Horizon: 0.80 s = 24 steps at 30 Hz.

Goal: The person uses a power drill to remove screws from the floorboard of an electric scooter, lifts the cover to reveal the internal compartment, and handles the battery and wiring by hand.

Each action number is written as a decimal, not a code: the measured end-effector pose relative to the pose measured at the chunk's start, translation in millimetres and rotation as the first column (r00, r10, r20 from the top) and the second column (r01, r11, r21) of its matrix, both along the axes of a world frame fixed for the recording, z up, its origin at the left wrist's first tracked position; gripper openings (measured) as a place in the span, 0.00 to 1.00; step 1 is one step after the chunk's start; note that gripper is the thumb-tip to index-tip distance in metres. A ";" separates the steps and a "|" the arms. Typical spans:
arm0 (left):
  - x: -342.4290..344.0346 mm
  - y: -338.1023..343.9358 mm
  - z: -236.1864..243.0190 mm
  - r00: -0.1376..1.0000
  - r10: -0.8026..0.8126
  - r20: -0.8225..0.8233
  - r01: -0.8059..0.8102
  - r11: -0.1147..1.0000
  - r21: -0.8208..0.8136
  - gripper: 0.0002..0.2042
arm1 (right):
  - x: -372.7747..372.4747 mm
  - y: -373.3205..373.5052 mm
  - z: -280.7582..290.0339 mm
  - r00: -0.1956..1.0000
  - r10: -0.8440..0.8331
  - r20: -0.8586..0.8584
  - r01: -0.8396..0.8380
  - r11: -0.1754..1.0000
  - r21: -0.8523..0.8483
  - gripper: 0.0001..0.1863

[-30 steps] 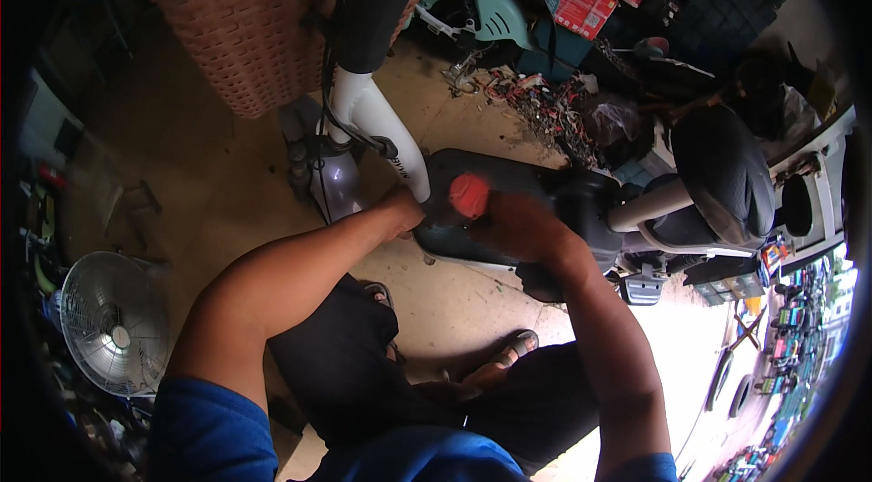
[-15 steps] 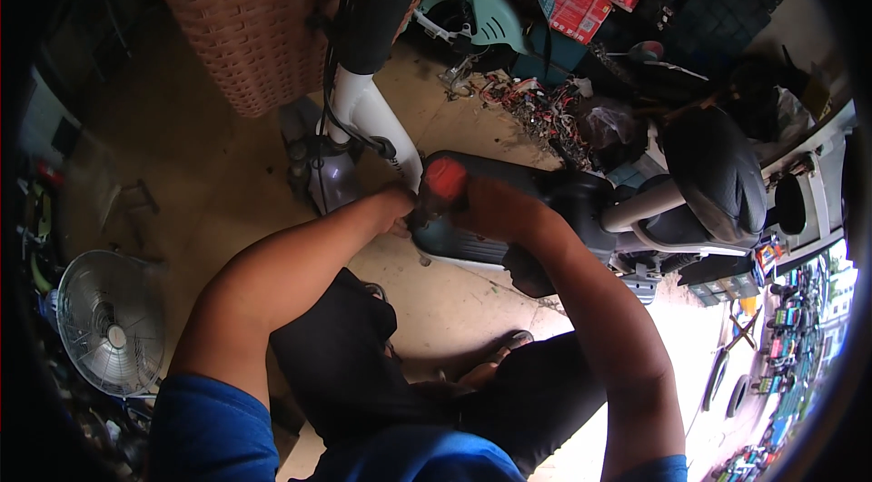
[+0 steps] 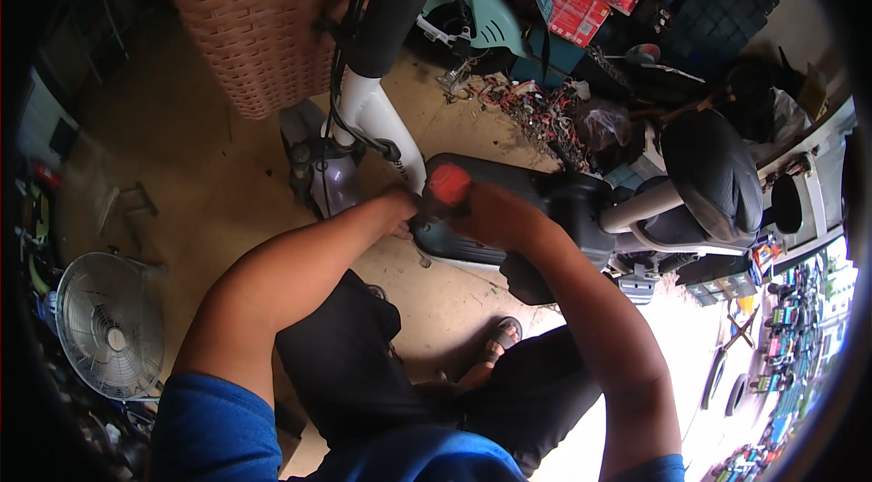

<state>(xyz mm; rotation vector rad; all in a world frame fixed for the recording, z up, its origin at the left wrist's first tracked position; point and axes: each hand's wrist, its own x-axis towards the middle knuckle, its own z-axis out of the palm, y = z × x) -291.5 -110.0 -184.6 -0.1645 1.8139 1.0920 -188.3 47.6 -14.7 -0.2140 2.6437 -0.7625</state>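
Observation:
My right hand point(image 3: 486, 214) grips a red-ended dark tool point(image 3: 448, 182) at the front of the black footboard point(image 3: 490, 168) of an electric scooter. Just left of it my left hand point(image 3: 400, 209) is curled at the foot of the white front stem point(image 3: 386, 123); what its fingers hold is hidden. Black cables run down beside the stem, above a purple-grey front mudguard point(image 3: 331, 182). The tool's working end cannot be made out.
A brown woven basket point(image 3: 245, 37) hangs at the upper left, and the black saddle point(image 3: 708, 173) stands at right. A metal fan point(image 3: 109, 327) is at left. Behind are a mint scooter point(image 3: 486, 19), red boxes point(image 3: 577, 14) and tangled wires point(image 3: 536, 109); tyres lie outside at right.
Over the last second my right hand has moved left with the red-ended tool, closer to my left hand and the stem, and has shifted only slightly since half a second ago.

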 end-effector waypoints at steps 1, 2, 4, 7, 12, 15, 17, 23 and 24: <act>-1.1 -2.1 -2.6 1.000 0.005 0.000 -0.005 1.000 -0.001 0.22 | 3.1 3.7 -5.7 1.000 0.005 0.000 -0.005 1.000 -0.001 0.15; 0.6 2.4 6.1 1.000 -0.022 0.019 0.022 1.000 -0.004 0.25 | 10.0 14.1 -16.1 0.998 -0.049 -0.031 0.048 0.999 -0.018 0.15; 2.0 4.7 16.2 0.999 -0.037 0.038 0.038 0.999 -0.008 0.28 | 19.6 22.0 -19.4 0.994 -0.091 -0.061 0.089 0.995 -0.036 0.15; 4.2 -1.6 13.8 0.997 -0.047 0.056 0.047 0.999 0.001 0.29 | 26.9 20.3 -16.9 0.992 -0.130 -0.008 0.128 0.984 -0.128 0.16; 2.3 2.8 7.2 0.994 -0.074 0.078 0.078 0.996 -0.037 0.28 | 37.2 25.1 -39.6 0.958 0.000 -0.287 0.053 0.983 0.175 0.18; 4.0 3.1 11.9 0.998 -0.054 0.034 0.053 0.998 0.034 0.27 | 39.9 22.2 -16.0 0.983 -0.182 -0.013 0.182 0.983 0.026 0.19; 8.4 3.4 22.3 0.999 -0.036 0.015 0.036 0.999 0.022 0.27 | 43.9 24.9 -21.2 0.979 -0.195 -0.062 0.194 0.981 -0.022 0.19; 6.6 2.8 15.3 0.999 0.020 -0.032 -0.020 1.000 0.011 0.29 | 44.9 25.7 -24.2 0.974 -0.164 -0.159 0.166 0.986 0.002 0.22; 5.4 2.2 13.3 1.000 0.005 -0.009 -0.005 1.000 0.021 0.29 | 44.1 25.8 -25.7 0.975 -0.149 -0.164 0.153 0.988 0.011 0.22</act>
